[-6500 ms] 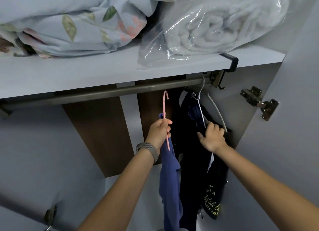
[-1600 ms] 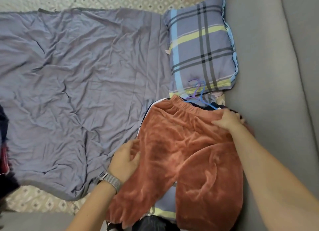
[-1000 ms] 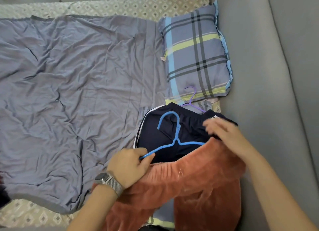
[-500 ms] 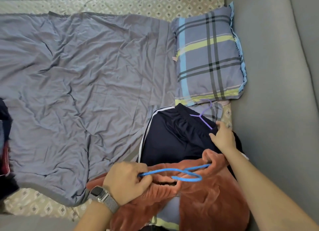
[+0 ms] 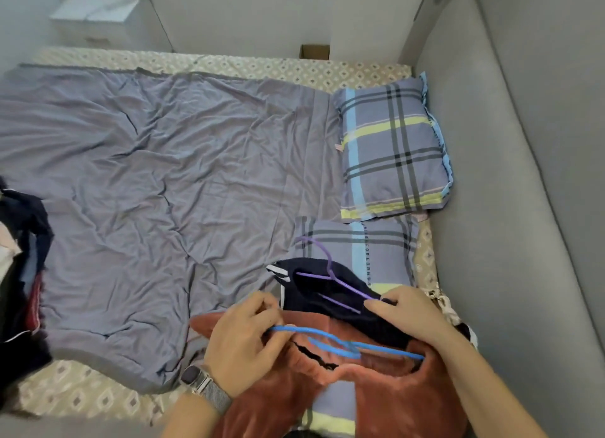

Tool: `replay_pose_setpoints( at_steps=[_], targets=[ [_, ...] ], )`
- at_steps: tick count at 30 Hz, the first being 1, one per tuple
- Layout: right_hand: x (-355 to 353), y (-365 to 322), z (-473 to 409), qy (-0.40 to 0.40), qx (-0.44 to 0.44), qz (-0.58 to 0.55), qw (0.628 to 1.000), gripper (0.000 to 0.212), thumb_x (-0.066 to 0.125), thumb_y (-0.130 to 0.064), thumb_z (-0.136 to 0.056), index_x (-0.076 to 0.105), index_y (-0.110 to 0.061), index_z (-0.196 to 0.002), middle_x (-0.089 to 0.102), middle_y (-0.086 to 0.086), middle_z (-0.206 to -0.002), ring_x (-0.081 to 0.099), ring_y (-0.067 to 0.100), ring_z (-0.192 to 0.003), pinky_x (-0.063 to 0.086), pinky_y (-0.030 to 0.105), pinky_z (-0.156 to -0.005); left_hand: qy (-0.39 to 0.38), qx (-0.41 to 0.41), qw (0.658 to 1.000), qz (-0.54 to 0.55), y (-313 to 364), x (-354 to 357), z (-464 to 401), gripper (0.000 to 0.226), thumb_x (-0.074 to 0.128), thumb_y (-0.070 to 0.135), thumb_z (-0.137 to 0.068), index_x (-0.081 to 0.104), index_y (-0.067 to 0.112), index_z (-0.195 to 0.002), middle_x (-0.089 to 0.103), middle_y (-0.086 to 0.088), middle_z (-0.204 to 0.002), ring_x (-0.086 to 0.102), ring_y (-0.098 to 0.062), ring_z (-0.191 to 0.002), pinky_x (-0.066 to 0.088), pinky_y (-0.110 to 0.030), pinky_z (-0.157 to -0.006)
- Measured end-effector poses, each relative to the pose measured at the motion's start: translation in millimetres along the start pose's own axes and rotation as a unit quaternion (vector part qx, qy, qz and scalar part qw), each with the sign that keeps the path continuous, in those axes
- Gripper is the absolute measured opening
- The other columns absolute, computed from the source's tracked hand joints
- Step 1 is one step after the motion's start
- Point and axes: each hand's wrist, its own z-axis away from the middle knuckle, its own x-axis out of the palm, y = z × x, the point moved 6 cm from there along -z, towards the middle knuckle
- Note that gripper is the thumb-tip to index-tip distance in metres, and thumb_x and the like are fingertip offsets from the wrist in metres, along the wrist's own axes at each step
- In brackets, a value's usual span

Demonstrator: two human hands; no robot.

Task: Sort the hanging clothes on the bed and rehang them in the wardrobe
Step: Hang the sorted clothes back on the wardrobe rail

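Note:
Rust-coloured velvet trousers (image 5: 386, 401) lie at the bed's near right, with a blue hanger (image 5: 343, 341) across their waistband. My left hand (image 5: 242, 342) grips the left end of the blue hanger. Just beyond lie dark navy shorts (image 5: 330, 293) with white side stripes, and a purple hanger (image 5: 327, 274) sits in them. My right hand (image 5: 409, 313) holds the right end of the navy shorts and purple hanger, fingers curled over the fabric.
A wrinkled grey-purple sheet (image 5: 157, 189) covers most of the bed. Two plaid pillows (image 5: 393, 156) lie at the right by the grey padded headboard (image 5: 510, 208). A heap of dark clothes (image 5: 19, 274) sits at the left edge. White furniture (image 5: 98, 15) stands beyond.
I turned from the wardrobe to the bed. The rust trousers came off the navy shorts toward me on the blue hanger. My right hand moved onto the shorts and purple hanger.

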Motion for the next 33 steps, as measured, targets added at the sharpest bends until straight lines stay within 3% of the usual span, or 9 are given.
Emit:
replay_pose_setpoints(
  at_steps=[6, 9, 11, 14, 18, 22, 25, 30, 33],
  targets=[
    [13, -139, 109, -0.06, -0.16, -0.194, 0.966, 0.063, 0.06, -0.059, -0.081, 0.034, -0.007, -0.058, 0.024, 0.004, -0.057, 0.025, 0.016, -0.051, 0.018, 0.025, -0.053, 0.094, -0.024, 0.992, 0.079, -23, -87, 61, 0.02, 0.057, 0.041, -0.077, 0.05, 0.026, -0.066, 0.046, 0.015, -0.101, 0.053, -0.013, -0.072, 0.047, -0.041, -0.066],
    [47, -213, 161, -0.165, -0.195, -0.224, 0.94, 0.038, 0.06, -0.058, -0.069, 0.064, -0.023, -0.083, 0.061, -0.014, -0.074, 0.055, 0.001, -0.065, 0.037, 0.011, -0.063, 0.098, -0.006, 0.992, 0.082, -34, -152, 94, 0.017, 0.055, 0.044, -0.075, 0.048, 0.03, -0.073, 0.041, 0.02, -0.108, 0.051, -0.007, -0.083, 0.046, -0.039, -0.08],
    [83, -255, 191, -0.226, -0.187, -0.224, 0.929, 0.052, 0.066, -0.053, -0.06, 0.066, -0.037, -0.109, 0.065, -0.026, -0.108, 0.061, -0.005, -0.098, 0.043, 0.008, -0.081, 0.067, 0.0, 0.995, 0.069, -46, -192, 123, 0.018, 0.055, 0.047, -0.074, 0.05, 0.03, -0.072, 0.042, 0.015, -0.103, 0.051, -0.005, -0.092, 0.045, -0.039, -0.087],
    [139, -314, 228, -0.241, -0.192, -0.235, 0.922, 0.051, 0.072, -0.043, -0.043, 0.074, -0.038, -0.093, 0.07, -0.018, -0.105, 0.062, 0.002, -0.101, 0.044, 0.016, -0.088, 0.062, -0.024, 0.997, 0.042, -73, -249, 188, 0.027, 0.056, 0.049, -0.073, 0.051, 0.023, -0.076, 0.048, 0.009, -0.098, 0.053, -0.01, -0.091, 0.046, -0.04, -0.084],
    [218, -397, 275, -0.275, -0.212, -0.265, 0.9, 0.058, 0.073, -0.028, -0.037, 0.074, -0.015, -0.093, 0.072, 0.005, -0.095, 0.066, 0.022, -0.09, 0.048, 0.03, -0.085, 0.191, -0.114, 0.974, 0.028, -115, -316, 305, 0.017, 0.059, 0.041, -0.072, 0.053, 0.025, -0.076, 0.053, 0.005, -0.103, 0.05, -0.008, -0.097, 0.041, -0.028, -0.087],
    [305, -482, 337, -0.36, -0.249, -0.257, 0.861, 0.045, 0.069, -0.019, -0.042, 0.063, 0.002, -0.082, 0.056, 0.01, -0.072, 0.051, 0.02, -0.068, 0.042, 0.026, -0.064, 0.479, -0.283, 0.828, 0.073, -137, -349, 454, 0.019, 0.074, 0.012, -0.07, 0.06, 0.024, -0.077, 0.058, 0.005, -0.103, 0.052, -0.005, -0.103, 0.043, -0.023, -0.085],
    [367, -527, 385, -0.408, -0.3, -0.201, 0.839, 0.027, 0.068, -0.012, -0.046, 0.06, -0.009, -0.072, 0.053, 0.001, -0.063, 0.048, 0.012, -0.06, 0.039, 0.02, -0.056, 0.531, -0.397, 0.715, 0.221, -124, -323, 549, 0.009, 0.068, 0.017, -0.081, 0.062, 0.023, -0.081, 0.066, 0.005, -0.091, 0.06, 0.0, -0.085, 0.047, -0.022, -0.078],
    [466, -566, 468, -0.509, -0.353, -0.093, 0.78, 0.024, 0.064, -0.008, -0.051, 0.052, -0.01, -0.071, 0.051, -0.001, -0.06, 0.044, 0.011, -0.057, 0.039, 0.018, -0.054, 0.599, -0.371, 0.503, 0.501, -102, -300, 649, 0.017, 0.047, 0.015, -0.094, 0.064, 0.011, -0.097, 0.07, -0.001, -0.085, 0.065, -0.012, -0.081, 0.048, -0.02, -0.065],
    [508, -579, 510, -0.563, -0.382, -0.036, 0.732, 0.038, 0.067, -0.017, -0.048, 0.056, -0.005, -0.082, 0.057, 0.002, -0.071, 0.051, 0.015, -0.068, 0.041, 0.03, -0.069, 0.68, -0.32, 0.442, 0.49, -94, -312, 705, 0.025, 0.043, 0.015, -0.094, 0.064, 0.006, -0.085, 0.066, -0.005, -0.077, 0.063, -0.012, -0.075, 0.048, -0.018, -0.059]
  ],
)
